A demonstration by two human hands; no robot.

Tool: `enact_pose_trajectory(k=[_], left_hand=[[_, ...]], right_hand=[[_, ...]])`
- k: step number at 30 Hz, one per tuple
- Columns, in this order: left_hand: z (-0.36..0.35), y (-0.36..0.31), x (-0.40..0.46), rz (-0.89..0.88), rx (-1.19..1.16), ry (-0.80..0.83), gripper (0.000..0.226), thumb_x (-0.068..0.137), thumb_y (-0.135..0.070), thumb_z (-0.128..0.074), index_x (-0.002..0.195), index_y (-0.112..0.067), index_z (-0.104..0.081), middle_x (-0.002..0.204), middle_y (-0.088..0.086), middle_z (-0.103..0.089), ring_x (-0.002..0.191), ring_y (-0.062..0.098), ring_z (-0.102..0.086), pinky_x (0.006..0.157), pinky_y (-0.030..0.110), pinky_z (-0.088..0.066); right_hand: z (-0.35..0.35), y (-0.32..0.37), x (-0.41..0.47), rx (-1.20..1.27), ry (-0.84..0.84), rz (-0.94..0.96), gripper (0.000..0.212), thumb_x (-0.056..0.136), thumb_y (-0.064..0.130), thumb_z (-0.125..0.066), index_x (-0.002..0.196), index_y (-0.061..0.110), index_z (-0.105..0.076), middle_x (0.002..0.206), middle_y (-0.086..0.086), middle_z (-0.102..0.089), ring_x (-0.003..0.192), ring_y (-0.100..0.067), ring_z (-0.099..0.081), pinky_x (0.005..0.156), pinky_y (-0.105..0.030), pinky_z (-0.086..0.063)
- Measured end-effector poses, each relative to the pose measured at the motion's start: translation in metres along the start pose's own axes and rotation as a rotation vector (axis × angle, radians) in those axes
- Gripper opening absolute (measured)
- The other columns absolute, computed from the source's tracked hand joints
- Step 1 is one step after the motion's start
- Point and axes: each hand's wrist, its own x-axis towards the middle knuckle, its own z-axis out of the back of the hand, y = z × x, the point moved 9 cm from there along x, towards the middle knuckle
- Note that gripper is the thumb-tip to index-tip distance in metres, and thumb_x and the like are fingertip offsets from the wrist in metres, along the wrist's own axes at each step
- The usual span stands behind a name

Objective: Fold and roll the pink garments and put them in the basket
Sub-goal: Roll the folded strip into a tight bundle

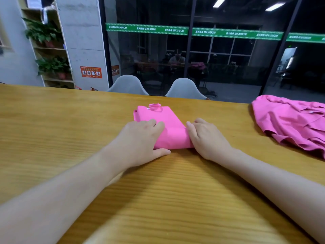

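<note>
Two hands bracket the near end of a folded pink garment [162, 127] lying flat on the wooden desk [52, 120], its collar pointing away toward the far edge. The left hand [140, 140] lies over the left near corner, fingers [153, 125] spread on the cloth and thumb stretched along the near edge on the desk; the right hand [205, 138] sits against the right side, its fingers partly bent with the tips hidden at the fabric's edge, so whether they pinch the cloth or merely press it cannot be told. The near edge looks thickened, which suggests a roll being started from this end, the hands placed at both corners to keep it even.

Second in line, a pile of unfolded pink garments [292, 122] lies well apart to the right, running off the frame. No basket is in view.

Open desk extends ahead of the collar before the far edge, so the roll has room to travel forward. Wide bare wood lies to the left and toward the person. Two white chairs [184, 88] stand beyond the far edge, in front of a dark glass wall [193, 59].
</note>
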Motion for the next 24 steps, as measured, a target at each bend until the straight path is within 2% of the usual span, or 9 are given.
enact_pose_trajectory(k=[2, 4, 6, 10, 12, 17, 19, 21, 24], left_hand=[[0.0, 0.001, 0.003, 0.036, -0.025, 0.036, 0.074, 0.085, -0.083, -0.04, 0.129, -0.024, -0.044, 0.107, -0.007, -0.056, 0.094, 0.019, -0.059, 0.072, 0.034, -0.046], [-0.005, 0.005, 0.004, 0.065, -0.176, 0.143, 0.074, 0.083, -0.083, -0.049, 0.13, -0.026, -0.047, 0.106, -0.01, -0.057, 0.093, 0.019, -0.056, 0.073, 0.034, -0.043], [-0.01, 0.01, 0.002, 0.085, -0.344, 0.243, 0.08, 0.079, -0.084, -0.056, 0.136, -0.028, -0.048, 0.113, -0.009, -0.06, 0.096, 0.017, -0.054, 0.078, 0.034, -0.047], [-0.014, 0.011, 0.002, 0.093, -0.406, 0.311, 0.093, 0.074, -0.085, -0.059, 0.147, -0.029, -0.043, 0.134, -0.004, -0.058, 0.11, 0.019, -0.055, 0.083, 0.033, -0.046], [-0.014, 0.011, 0.004, 0.116, -0.414, 0.315, 0.093, 0.073, -0.086, -0.059, 0.145, -0.028, -0.045, 0.134, -0.003, -0.058, 0.112, 0.02, -0.055, 0.087, 0.035, -0.048], [-0.006, 0.004, 0.002, 0.045, -0.218, 0.099, 0.077, 0.077, -0.084, -0.053, 0.134, -0.032, -0.046, 0.121, -0.011, -0.056, 0.106, 0.014, -0.055, 0.082, 0.036, -0.047], [-0.004, 0.004, 0.003, 0.048, -0.227, 0.056, 0.068, 0.076, -0.082, -0.056, 0.124, -0.034, -0.05, 0.111, -0.013, -0.057, 0.103, 0.016, -0.058, 0.078, 0.035, -0.046], [-0.003, 0.006, 0.006, 0.056, -0.289, 0.092, 0.063, 0.074, -0.08, -0.063, 0.116, -0.035, -0.054, 0.094, -0.016, -0.053, 0.094, 0.015, -0.056, 0.069, 0.033, -0.04], [-0.015, 0.012, 0.007, 0.077, -0.479, 0.249, 0.079, 0.07, -0.078, -0.072, 0.133, -0.033, -0.053, 0.088, -0.019, -0.047, 0.087, 0.012, -0.051, 0.065, 0.026, -0.037]], right_hand=[[0.0, -0.001, 0.001, 0.064, 0.016, -0.023, 0.045, 0.11, 0.026, -0.025, 0.078, 0.008, -0.051, 0.084, -0.013, -0.056, 0.08, -0.032, -0.051, 0.078, -0.052, -0.045], [0.001, -0.006, 0.0, 0.088, 0.043, -0.063, 0.051, 0.109, 0.034, -0.023, 0.073, 0.011, -0.051, 0.082, -0.011, -0.053, 0.076, -0.032, -0.053, 0.078, -0.051, -0.045], [0.001, -0.003, -0.007, -0.007, 0.1, -0.064, 0.052, 0.107, 0.042, -0.019, 0.079, 0.014, -0.052, 0.081, -0.006, -0.054, 0.076, -0.03, -0.054, 0.076, -0.05, -0.047], [0.019, 0.018, -0.037, -0.305, -0.121, 0.104, 0.049, 0.107, 0.044, -0.019, 0.084, 0.018, -0.054, 0.085, -0.005, -0.055, 0.08, -0.03, -0.054, 0.073, -0.046, -0.045], [0.017, 0.015, -0.041, -0.295, -0.152, 0.12, 0.05, 0.106, 0.046, -0.02, 0.087, 0.016, -0.055, 0.091, -0.006, -0.055, 0.084, -0.03, -0.053, 0.075, -0.046, -0.044], [0.013, 0.011, -0.012, -0.156, -0.143, 0.119, 0.053, 0.107, 0.044, -0.012, 0.072, 0.02, -0.044, 0.078, 0.0, -0.051, 0.077, -0.027, -0.053, 0.078, -0.047, -0.042], [0.012, 0.01, -0.004, -0.105, -0.123, 0.118, 0.055, 0.107, 0.043, -0.012, 0.067, 0.022, -0.043, 0.072, 0.001, -0.05, 0.074, -0.027, -0.054, 0.078, -0.047, -0.042], [0.012, 0.013, -0.007, -0.111, -0.103, 0.142, 0.055, 0.106, 0.043, -0.012, 0.065, 0.023, -0.042, 0.07, 0.002, -0.05, 0.073, -0.025, -0.053, 0.08, -0.048, -0.042], [0.015, 0.018, -0.017, -0.158, -0.061, 0.164, 0.059, 0.106, 0.044, -0.01, 0.063, 0.021, -0.043, 0.069, 0.003, -0.049, 0.072, -0.024, -0.053, 0.081, -0.048, -0.043]])
